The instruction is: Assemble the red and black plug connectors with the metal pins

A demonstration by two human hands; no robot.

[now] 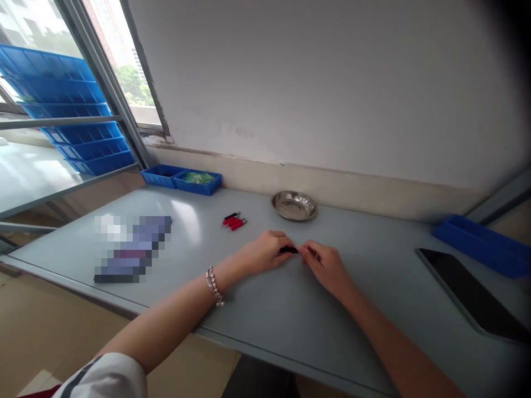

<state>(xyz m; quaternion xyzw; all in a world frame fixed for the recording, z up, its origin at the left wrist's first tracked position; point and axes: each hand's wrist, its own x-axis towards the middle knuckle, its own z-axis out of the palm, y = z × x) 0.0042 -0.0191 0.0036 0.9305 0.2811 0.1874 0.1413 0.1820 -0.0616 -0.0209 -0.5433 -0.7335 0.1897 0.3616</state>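
My left hand (271, 250) is closed round a small black piece (289, 250) above the grey table (265, 309). The fingers of my right hand (322, 261) are pinched together at the right end of that piece; whatever they grip there is too small to make out. Beyond my left hand lie several slim red and black pieces with thin metal tips (235, 221), side by side on the table. Behind my hands, near the wall, sits a round steel dish (294, 205).
Two blue bins stand at the back left, one with green-and-white packets (199, 178). Blue bins (91, 132) are stacked on a rack at left. A pixelated item (135, 251) lies on the left. At right are a dark tablet-like slab (473, 293) and a blue bin (481, 243).
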